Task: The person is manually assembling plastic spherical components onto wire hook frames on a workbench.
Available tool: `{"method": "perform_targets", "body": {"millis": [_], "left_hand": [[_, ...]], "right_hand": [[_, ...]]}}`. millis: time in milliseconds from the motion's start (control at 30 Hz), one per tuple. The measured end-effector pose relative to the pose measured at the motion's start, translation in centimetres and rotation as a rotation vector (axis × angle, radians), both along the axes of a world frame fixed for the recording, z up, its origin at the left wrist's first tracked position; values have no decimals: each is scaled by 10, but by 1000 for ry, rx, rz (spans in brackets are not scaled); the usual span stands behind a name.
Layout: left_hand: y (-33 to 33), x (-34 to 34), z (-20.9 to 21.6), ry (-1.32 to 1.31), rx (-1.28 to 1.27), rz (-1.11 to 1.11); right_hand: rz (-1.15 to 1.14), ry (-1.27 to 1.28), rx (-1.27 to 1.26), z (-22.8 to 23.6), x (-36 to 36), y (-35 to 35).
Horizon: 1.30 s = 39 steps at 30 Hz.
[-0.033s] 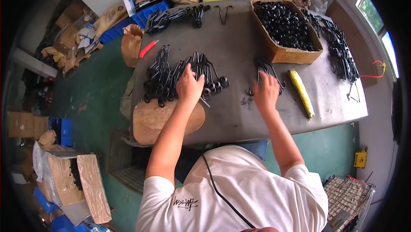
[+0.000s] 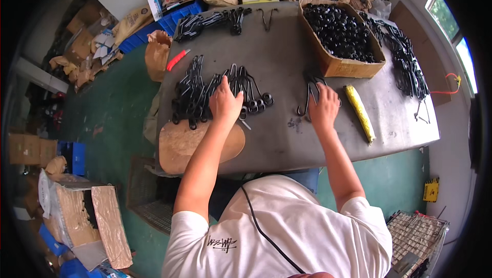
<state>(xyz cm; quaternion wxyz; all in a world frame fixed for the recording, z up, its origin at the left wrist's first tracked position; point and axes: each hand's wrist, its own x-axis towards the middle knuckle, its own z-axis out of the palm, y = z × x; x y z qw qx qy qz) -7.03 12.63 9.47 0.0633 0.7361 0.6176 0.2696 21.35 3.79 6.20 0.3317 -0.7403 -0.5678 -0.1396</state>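
Note:
My left hand (image 2: 225, 104) lies over a pile of black bent wire hooks (image 2: 192, 91), several with round black ends, at the left middle of the table. Its forefinger points away and its thumb stands apart from it; the other fingers are mostly hidden. To the right, my right hand (image 2: 324, 108) reaches over a small group of black wire hooks (image 2: 308, 98), fingers stretched across them and partly covering them. Beside that hand lies a long yellow wrapped strip (image 2: 360, 114). A brown oval board (image 2: 202, 147) sits under my left forearm at the near edge.
An open cardboard box (image 2: 353, 67) full of small black rings stands at the back right. More black hooks (image 2: 405, 60) line the right edge, and another bundle (image 2: 205, 21) lies at the far left. A red-handled cutter (image 2: 177, 60) is near a brown paper bag (image 2: 158, 55).
My right hand has shifted slightly to the right over the small group of hooks, showing more of their left side. My left hand has barely moved.

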Motion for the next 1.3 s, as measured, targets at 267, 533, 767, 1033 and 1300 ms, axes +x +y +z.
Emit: {"method": "perform_targets", "body": {"millis": [267,533,767,1033,1300], "left_hand": [[-20,22,-19,187,215,-82],[-89,47,-40,-145,307,-445],[-126,49,-68,-218,59,-632],[-127,40,-69,-198,40,-634],[-128,41,-81,-423,25,-581]], "right_hand": [[-90,66,-367,-21,65,20],[74,198,-104,-9,-13,-45],[231,20,104,2,-16,-40],[-194,-135,-93,52,168,141],[-238,-185,-598,43,222,166]]}}
